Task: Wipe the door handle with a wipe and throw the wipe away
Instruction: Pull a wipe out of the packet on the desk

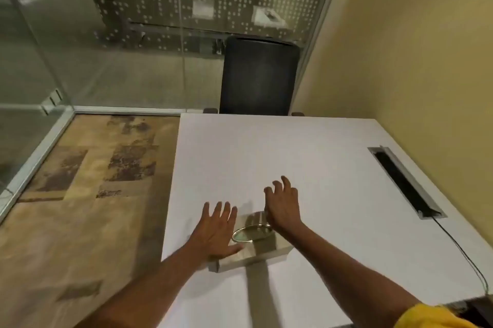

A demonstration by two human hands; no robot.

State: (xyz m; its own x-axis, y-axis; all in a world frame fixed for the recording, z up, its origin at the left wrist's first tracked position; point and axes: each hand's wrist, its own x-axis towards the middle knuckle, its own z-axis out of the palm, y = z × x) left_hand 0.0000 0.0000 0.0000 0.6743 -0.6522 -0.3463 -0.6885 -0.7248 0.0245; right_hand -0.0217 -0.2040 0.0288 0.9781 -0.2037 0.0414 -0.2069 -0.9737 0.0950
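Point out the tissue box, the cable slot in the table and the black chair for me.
Tissue box (262, 254): head view, on its front right top face.
Cable slot (405, 183): head view, on its dark opening.
Black chair (258, 79): head view, on the middle of its backrest.

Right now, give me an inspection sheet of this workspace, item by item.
Surface: white table, mostly bare.
Job's things: a flat box with a metal ring on top lies near the table's front edge; no wipe or door handle seen.
Clutter: nothing seen.
Grippers: left hand flat on the box's left side, fingers spread; right hand open above the box's far right corner, holding nothing.
Cables: thin cable runs from the cable slot toward the near right edge.
Surroundings: dark chair behind the table, glass partition, yellow wall, patterned carpet.
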